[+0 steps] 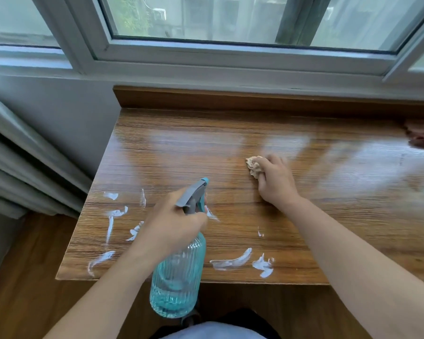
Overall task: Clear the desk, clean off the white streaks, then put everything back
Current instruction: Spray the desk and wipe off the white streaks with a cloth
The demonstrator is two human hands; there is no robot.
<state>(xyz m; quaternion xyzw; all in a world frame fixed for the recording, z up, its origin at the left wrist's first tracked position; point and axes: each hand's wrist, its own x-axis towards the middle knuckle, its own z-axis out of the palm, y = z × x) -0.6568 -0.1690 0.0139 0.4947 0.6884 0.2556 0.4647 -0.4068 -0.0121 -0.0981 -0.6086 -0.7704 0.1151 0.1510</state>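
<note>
left hand (171,223) is wrapped round the neck of the spray bottle (176,272), held over the near edge of the desk (206,133), white streaks (230,262) smeared along the near-left part, and further in the right hand (275,179) clutches a cloth (255,165) pressed on the wood, window (230,18) behind.
</note>
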